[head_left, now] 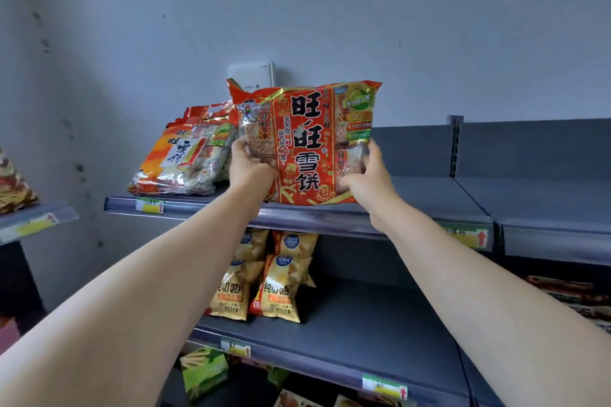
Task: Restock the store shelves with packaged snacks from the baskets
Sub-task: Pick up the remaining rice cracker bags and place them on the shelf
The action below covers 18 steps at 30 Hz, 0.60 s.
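the grey wall [330, 10] backs a dark shelving unit. the top shelf [429, 192] is bare on its right side and stocked only at its left end, so the open space there is judged to be the target slot. the middle shelf [380, 317] is likewise mostly bare.

the red snack bag [307, 142], the item being stocked, is held upright with its lower edge at the front lip of the top shelf; whether it touches the shelf cannot be told. its face is turned outward, judged so that the label reads from the aisle. large print reads "旺旺雪饼"; smaller print reads "旺上加旺" and "天天吃旺旺".

just left of it, orange bags [185, 158] of the same brand lie on the top shelf, leaning back. their label also shows "旺旺" and "雪".

below, yellow chip bags [264, 277] stand on the middle shelf; "纯切薯片" is legible. their blue round logo is too blurred to read.

the left grip [251, 172] is clamped on the red snack bag at its lower left edge. the right grip [368, 180] is clamped on the lower right edge. a two-sided hold keeps the soft bag flat and level.

a price label [469, 236] with a red arrow sits on the shelf rail; its text is illegible. a white wall box [254, 74] is mounted behind the bag.

no basket is in view.
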Each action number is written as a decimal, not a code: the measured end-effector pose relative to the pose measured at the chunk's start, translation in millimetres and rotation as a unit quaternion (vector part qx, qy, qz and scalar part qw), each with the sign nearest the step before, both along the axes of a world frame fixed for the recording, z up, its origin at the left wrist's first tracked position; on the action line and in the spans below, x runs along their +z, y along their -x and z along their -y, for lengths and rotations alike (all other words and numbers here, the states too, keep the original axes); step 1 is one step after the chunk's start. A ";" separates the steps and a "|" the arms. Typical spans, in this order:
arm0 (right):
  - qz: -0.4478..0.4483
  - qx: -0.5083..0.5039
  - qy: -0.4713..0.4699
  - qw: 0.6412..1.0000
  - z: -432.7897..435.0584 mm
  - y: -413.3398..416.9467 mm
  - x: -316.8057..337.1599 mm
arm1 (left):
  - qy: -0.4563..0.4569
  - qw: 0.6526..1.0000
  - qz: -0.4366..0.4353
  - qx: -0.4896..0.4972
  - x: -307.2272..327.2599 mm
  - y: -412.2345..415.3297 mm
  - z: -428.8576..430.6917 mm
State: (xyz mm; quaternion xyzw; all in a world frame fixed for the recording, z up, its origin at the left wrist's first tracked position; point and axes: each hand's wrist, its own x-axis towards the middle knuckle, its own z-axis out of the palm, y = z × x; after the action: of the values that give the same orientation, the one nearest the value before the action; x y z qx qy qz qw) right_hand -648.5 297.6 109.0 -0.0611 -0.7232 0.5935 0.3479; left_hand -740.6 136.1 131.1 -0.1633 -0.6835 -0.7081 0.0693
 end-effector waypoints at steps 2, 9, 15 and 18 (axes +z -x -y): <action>0.004 0.010 -0.016 1.000 -10.2 24.3 3.2 | 0.020 1.000 -0.003 0.023 1.6 21.3 -8.2; 0.120 0.004 -0.115 0.986 -31.5 98.5 -16.6 | 0.143 0.986 -0.008 0.084 -20.2 92.3 -25.2; 0.212 -0.006 -0.251 0.944 -37.0 155.0 -20.1 | 0.201 0.975 -0.007 0.096 -24.7 166.3 -41.2; 0.238 -0.016 -0.253 0.938 -41.7 193.1 -16.4 | 0.210 0.973 -0.025 0.092 -22.8 205.5 -48.7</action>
State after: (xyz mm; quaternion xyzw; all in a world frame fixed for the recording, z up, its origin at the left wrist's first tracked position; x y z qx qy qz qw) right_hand -841.7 339.3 92.7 -0.1224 -0.9099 0.3536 0.1792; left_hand -946.1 184.8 108.3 -0.1284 -0.8272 -0.5348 0.1151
